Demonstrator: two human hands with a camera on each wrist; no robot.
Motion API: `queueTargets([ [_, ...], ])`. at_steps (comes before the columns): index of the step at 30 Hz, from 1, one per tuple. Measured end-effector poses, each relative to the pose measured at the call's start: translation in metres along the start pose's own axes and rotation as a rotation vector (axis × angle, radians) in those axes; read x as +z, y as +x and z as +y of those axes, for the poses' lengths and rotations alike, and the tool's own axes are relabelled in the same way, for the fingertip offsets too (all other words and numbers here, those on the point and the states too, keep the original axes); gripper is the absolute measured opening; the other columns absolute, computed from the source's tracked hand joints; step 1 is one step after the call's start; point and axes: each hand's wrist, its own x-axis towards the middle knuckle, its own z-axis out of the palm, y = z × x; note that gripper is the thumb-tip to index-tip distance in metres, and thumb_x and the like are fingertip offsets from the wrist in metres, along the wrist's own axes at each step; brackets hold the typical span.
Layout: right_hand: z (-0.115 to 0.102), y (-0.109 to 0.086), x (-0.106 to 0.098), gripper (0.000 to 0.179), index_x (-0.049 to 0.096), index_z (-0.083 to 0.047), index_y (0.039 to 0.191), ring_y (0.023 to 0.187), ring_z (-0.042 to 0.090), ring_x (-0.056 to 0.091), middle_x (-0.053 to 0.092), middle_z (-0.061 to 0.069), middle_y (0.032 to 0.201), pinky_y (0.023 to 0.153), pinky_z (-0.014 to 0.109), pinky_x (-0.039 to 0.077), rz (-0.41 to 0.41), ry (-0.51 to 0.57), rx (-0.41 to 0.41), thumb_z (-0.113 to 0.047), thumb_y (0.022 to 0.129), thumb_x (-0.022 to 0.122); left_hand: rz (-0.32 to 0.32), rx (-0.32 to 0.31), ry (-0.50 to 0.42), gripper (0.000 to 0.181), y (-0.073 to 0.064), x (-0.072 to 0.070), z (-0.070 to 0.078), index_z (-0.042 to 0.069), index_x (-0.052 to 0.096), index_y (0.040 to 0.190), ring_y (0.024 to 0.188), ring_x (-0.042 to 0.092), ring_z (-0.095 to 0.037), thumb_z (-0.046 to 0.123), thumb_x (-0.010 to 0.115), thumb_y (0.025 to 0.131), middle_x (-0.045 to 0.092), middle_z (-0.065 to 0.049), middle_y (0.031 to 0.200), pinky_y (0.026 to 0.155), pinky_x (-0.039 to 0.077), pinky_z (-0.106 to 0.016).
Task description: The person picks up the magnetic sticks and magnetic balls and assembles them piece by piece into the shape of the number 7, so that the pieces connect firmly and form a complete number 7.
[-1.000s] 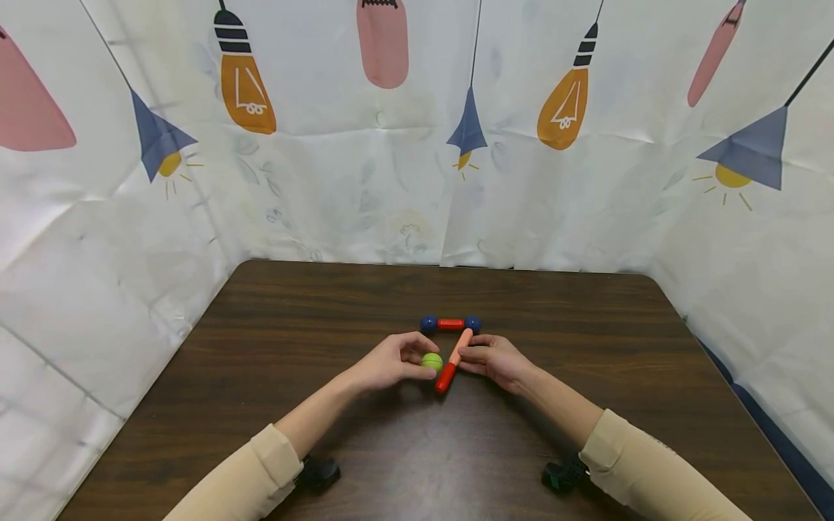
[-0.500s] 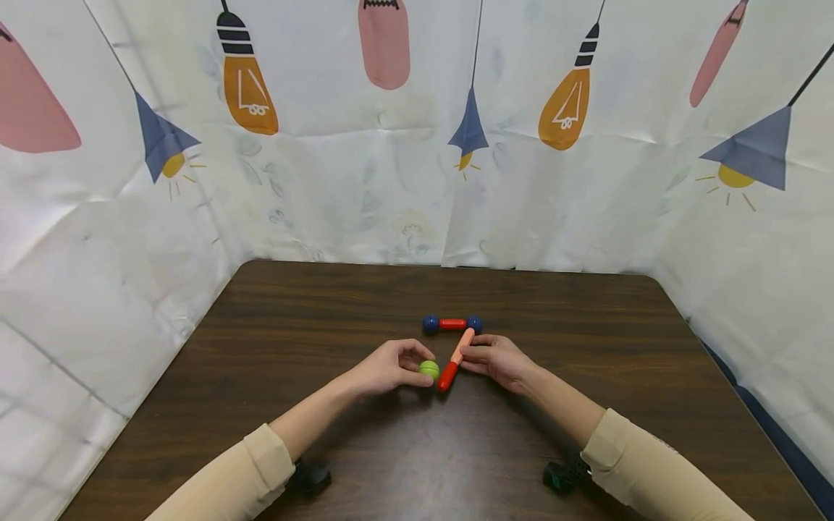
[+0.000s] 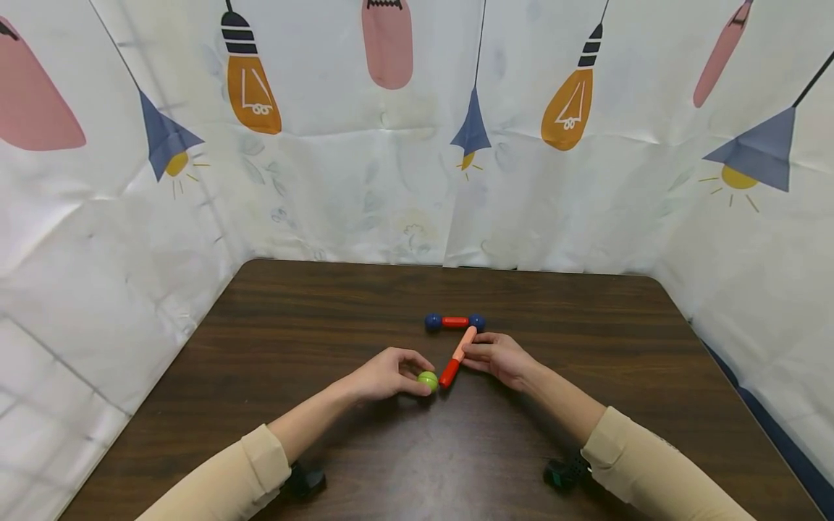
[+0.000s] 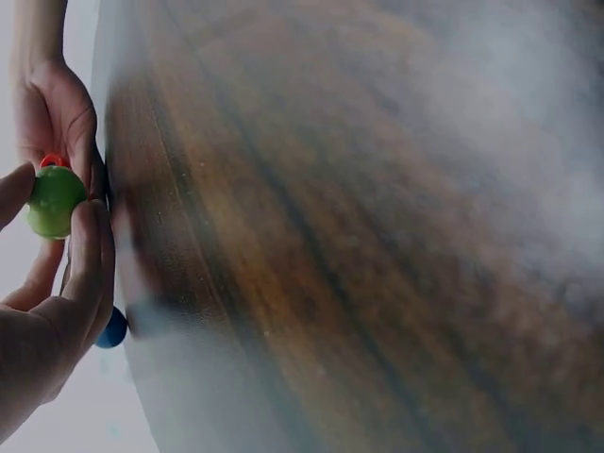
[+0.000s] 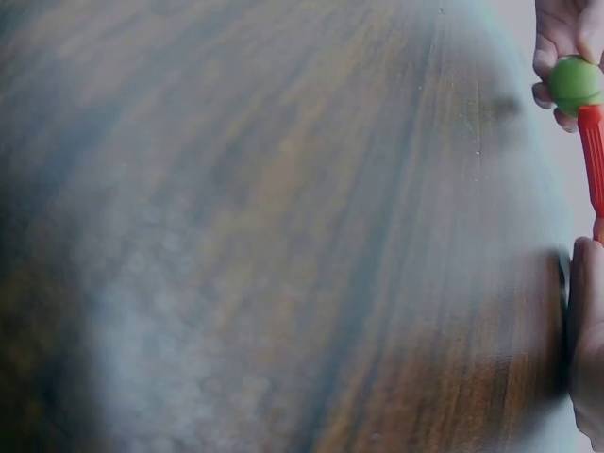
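Note:
My left hand point(image 3: 391, 375) pinches a green ball point(image 3: 427, 381) between thumb and fingers, close beside the near end of a slanted stick. That stick is red point(image 3: 449, 373) at the near end and salmon pink point(image 3: 465, 341) at the far end. My right hand point(image 3: 502, 359) holds it by the pink part from the right side. The pink tip meets a blue ball point(image 3: 477, 323) in the head view. A short red stick point(image 3: 455, 322) joins this ball to a second blue ball point(image 3: 433, 323). In the right wrist view the green ball point(image 5: 574, 85) overlaps the red end point(image 5: 592, 156).
The dark wood-grain table point(image 3: 313, 311) lies under both hands. Behind it hangs a white curtain point(image 3: 339, 195) printed with lamps and bulbs. Black wrist devices point(image 3: 306, 481) show under the sleeves.
My left hand has drawn the green ball toward me, from beside the stick's middle to near its red end. My right hand has stayed almost still with the stick.

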Motion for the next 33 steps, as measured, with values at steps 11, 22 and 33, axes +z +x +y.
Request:
queueTargets([
  [11,-0.001,0.004,0.001,0.059,0.027,0.018,0.149,0.104,0.023,0.069,0.060,0.025,0.125,0.095,0.038,0.052,0.022,-0.005,0.010,0.001,0.103,0.059,-0.015,-0.030,0.016,0.034,0.000,0.005,-0.002,-0.002,0.069,0.117,0.097,0.070,-0.020,0.009,0.082,0.088,0.070,-0.004,0.102,0.090,0.054,-0.035],
  [22,0.000,0.004,0.002,0.059,0.028,0.018,0.149,0.104,0.023,0.070,0.060,0.025,0.125,0.095,0.038,0.052,0.024,-0.014,0.007,0.000,0.103,0.060,0.004,-0.048,-0.020,0.034,-0.003,0.011,-0.001,-0.001,0.066,0.115,0.096,0.070,-0.020,0.008,0.083,0.086,0.068,-0.008,0.103,0.089,0.054,-0.035],
  [33,-0.001,0.001,0.002,0.045,0.041,0.018,0.141,0.096,0.019,0.072,0.067,0.017,0.111,0.091,0.035,0.054,-0.002,-0.008,0.002,0.003,0.102,0.058,-0.002,-0.038,-0.067,0.033,-0.002,0.014,0.001,-0.001,0.065,0.113,0.098,0.070,-0.021,0.007,0.083,0.087,0.068,-0.009,0.103,0.091,0.053,-0.036],
])
